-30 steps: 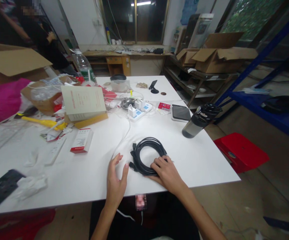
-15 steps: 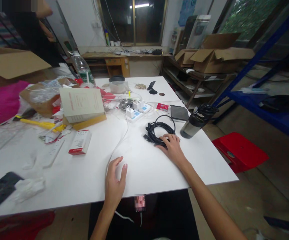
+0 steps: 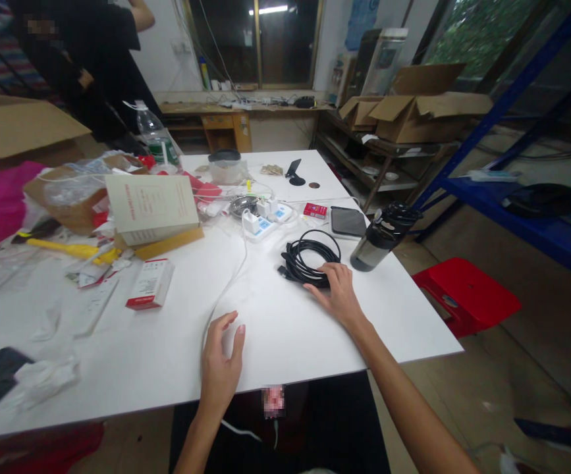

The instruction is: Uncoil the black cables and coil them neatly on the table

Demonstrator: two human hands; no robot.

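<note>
Both hands reach in over the near edge of the white table (image 3: 275,329), right where I can see them. Left hand (image 3: 222,359) is loosely curved, thumb apart from the fingers and nothing between them, close to the near edge; a white cord (image 3: 230,280) runs beside it. Right hand (image 3: 337,289) stretches farther in, thumb spread out to the side and fingertips at the near right part of a coil of black cable (image 3: 309,260). From here I can't tell how firmly they touch it.

That coil lies flat toward the table's right edge, well back from the near right corner, its connectors pointing left. Just to its right, by the edge, leans a dark bottle (image 3: 379,240), as I see it. Beyond the coil are a flat grey-topped device (image 3: 348,222) and a small red box (image 3: 315,210); a white power strip (image 3: 259,229) with plugs in it sits farther left. Past the table's right edge there's a red stool (image 3: 467,293).
</note>
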